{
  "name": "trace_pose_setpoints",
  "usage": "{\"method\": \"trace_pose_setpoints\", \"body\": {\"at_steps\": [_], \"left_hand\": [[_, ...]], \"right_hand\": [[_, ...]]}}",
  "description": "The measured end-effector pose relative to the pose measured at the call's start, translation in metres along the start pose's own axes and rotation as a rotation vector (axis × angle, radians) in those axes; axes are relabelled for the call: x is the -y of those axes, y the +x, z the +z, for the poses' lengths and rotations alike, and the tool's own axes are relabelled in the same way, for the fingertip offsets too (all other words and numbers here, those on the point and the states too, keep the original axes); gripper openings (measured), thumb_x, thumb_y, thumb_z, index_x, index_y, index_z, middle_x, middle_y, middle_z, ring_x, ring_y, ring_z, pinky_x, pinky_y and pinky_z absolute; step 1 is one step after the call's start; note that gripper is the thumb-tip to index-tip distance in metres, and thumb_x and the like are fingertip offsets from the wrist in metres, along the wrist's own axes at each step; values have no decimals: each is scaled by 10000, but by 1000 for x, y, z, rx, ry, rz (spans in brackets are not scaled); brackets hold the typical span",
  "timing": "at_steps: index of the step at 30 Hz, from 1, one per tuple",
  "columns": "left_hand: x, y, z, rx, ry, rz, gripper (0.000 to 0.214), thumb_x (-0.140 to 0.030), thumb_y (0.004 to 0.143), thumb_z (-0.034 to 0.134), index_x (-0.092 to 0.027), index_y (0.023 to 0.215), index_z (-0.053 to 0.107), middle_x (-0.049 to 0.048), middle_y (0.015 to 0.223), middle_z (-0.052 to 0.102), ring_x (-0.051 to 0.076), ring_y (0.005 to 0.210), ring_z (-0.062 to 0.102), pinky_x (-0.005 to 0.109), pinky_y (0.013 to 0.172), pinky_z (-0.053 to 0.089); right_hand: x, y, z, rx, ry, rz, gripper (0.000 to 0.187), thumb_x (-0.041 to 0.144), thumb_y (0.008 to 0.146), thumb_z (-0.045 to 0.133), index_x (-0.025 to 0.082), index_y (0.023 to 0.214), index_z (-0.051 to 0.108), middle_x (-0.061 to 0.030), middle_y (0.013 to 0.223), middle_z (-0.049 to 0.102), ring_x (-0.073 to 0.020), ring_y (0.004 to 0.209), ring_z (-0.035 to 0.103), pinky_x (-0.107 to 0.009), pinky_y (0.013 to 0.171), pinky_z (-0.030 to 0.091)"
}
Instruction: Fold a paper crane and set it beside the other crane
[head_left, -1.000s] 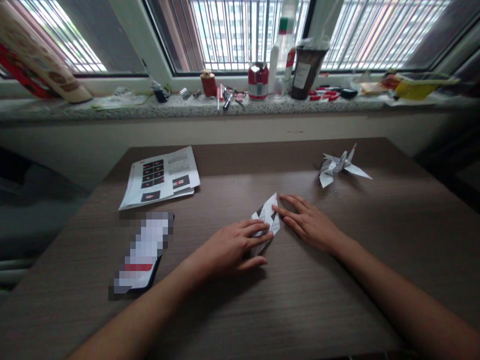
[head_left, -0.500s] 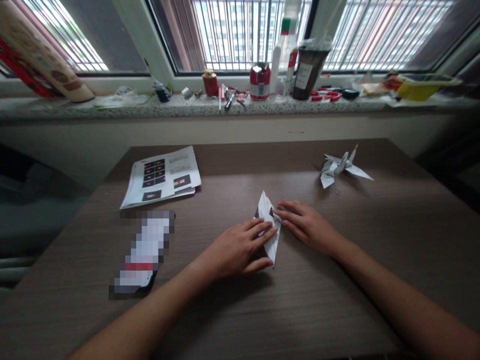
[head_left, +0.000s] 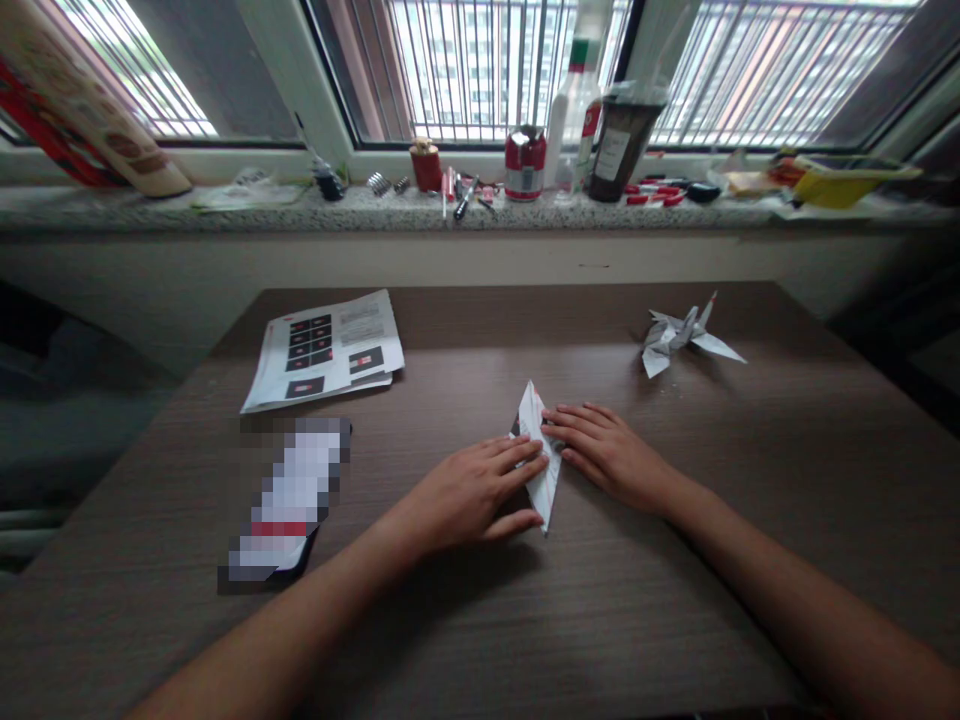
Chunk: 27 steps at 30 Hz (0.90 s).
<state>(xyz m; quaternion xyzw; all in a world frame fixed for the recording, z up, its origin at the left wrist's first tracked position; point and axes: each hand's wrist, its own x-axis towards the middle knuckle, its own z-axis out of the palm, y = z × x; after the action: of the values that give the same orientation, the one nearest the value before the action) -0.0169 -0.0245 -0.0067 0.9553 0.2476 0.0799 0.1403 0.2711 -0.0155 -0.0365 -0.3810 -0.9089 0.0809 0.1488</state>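
A slim folded paper [head_left: 547, 488] lies on the wooden surface [head_left: 660, 620], just below the middle of the frame. The left hand [head_left: 476, 492] rests on it, fingers stretched out flat and thumb spread apart below. The right hand [head_left: 611, 450] is loosely spread, its fingertips at the paper's right edge. A paper crane [head_left: 681, 335] sits at upper right; a phone [head_left: 300, 485] lies left of centre, below printed sheets [head_left: 326, 345].
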Motion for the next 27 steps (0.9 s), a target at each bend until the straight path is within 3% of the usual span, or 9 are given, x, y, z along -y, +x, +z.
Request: {"method": "trace_pose_setpoints", "body": {"at_steps": [7,12,19,27], "left_hand": [[1,-1,-4,-1,2,7,584,-537,1064,504,-219,1554,477,123,1575,503,305,1440,489,462,1225,375],[2,-2,-8,26,14,-6,587,-551,1067,491,-231,1559,472,113,1573,512,308,1432,497,480,1214,387],[0,-4,-13,40,15,5,566,-516,1060,528,-199,1528,514,131,1540,542,312,1401,532,454,1187,425],[1,-3,-8,43,15,-3,579,-525,1078,477,-182,1545,482,119,1542,542,286,1410,516,429,1224,382]], "right_hand": [[-1,-2,0,20,0,-32,397,275,1080,486,312,1471,545,-47,1620,474,-246,1486,447,-575,1218,352],[1,-3,-3,-5,26,-44,420,258,1069,513,344,1479,547,-43,1561,549,-239,1459,483,-572,1210,367],[4,-4,-7,7,18,-87,387,269,1060,552,335,1438,604,-61,1570,537,-261,1484,452,-590,1217,346],[3,-5,-7,36,29,-94,410,262,1065,535,353,1463,575,-12,1574,533,-258,1479,458,-603,1231,324]]}}
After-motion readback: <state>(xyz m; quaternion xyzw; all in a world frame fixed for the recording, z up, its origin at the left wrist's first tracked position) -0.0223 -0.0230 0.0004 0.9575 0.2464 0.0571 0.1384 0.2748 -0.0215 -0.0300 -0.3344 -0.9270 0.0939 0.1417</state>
